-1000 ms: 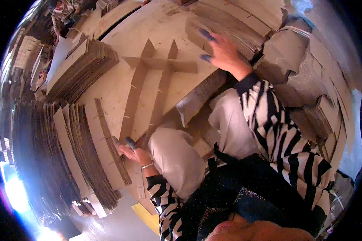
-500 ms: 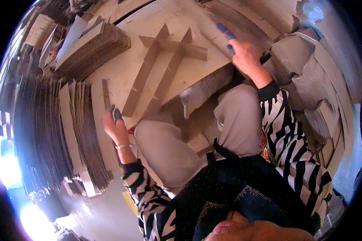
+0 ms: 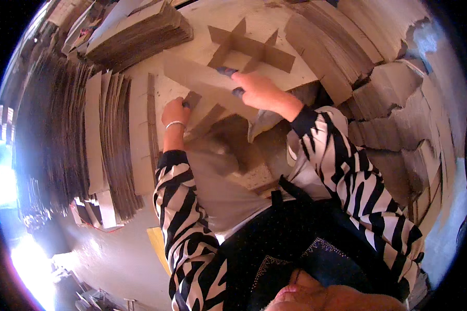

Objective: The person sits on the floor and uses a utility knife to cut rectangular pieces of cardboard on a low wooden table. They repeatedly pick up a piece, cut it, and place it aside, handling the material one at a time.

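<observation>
Cardboard grid [image 3: 251, 46] on pale worktop [image 3: 213, 14], stacks [image 3: 327, 57] either side, grey floor [image 3: 122, 259]

The right hand [image 3: 259, 90], empty over the stacks at the right 1 second ago, is now over the middle of the tabletop [image 3: 202, 23], pinching another cardboard strip [image 3: 192, 75] that slants across the 2 long strips [image 3: 220, 54]. The left hand [image 3: 175, 111], open beside the left stacks 0.5 seconds ago, is now closer in, fingers curled near those strips' near ends; its grip is unclear.
</observation>
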### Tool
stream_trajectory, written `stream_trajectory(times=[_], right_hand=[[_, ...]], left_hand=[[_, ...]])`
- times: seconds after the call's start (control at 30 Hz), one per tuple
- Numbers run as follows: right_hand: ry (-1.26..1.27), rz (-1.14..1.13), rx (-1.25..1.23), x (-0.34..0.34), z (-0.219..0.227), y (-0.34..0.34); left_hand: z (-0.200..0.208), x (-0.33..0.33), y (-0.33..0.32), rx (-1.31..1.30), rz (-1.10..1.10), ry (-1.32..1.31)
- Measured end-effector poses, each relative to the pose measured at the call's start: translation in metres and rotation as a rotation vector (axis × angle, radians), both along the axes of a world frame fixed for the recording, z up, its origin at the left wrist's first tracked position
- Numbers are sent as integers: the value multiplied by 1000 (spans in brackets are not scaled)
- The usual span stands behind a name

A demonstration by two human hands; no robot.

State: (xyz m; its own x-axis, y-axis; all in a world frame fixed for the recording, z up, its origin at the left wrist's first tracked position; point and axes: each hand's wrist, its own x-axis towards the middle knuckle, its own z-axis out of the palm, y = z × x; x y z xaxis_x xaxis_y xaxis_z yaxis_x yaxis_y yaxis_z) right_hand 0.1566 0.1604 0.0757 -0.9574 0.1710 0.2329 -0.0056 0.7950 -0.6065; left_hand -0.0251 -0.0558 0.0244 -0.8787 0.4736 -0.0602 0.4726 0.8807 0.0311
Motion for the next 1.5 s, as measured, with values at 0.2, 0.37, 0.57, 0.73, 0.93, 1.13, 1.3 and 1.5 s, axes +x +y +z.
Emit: stream_trajectory(times=[0.2, 0.37, 0.57, 0.73, 0.93, 1.13, 1.3, 1.5], right_hand=[[-97, 50, 239, 14, 22, 9], [-97, 189, 340, -12, -7, -32], [-90, 125, 382, 8, -32, -15], [75, 97, 408, 9, -36, -2], [-62, 166, 393, 25, -77, 15], [-123, 49, 194, 26, -36, 23], [-360, -461, 537, 67, -44, 128], [-307, -649, 825, 163, -80, 225]], left_hand=[[8, -9, 21, 59, -3, 25], [14, 11, 1, 125, 45, 270], [13, 43, 19, 345, -324, -127], [-5, 60, 26, 34, -396, -240], [1, 69, 47, 100, -447, -261], [24, 52, 16, 693, -271, -150], [29, 37, 6, 354, -20, 402], [12, 13, 88, 106, -19, 10]])
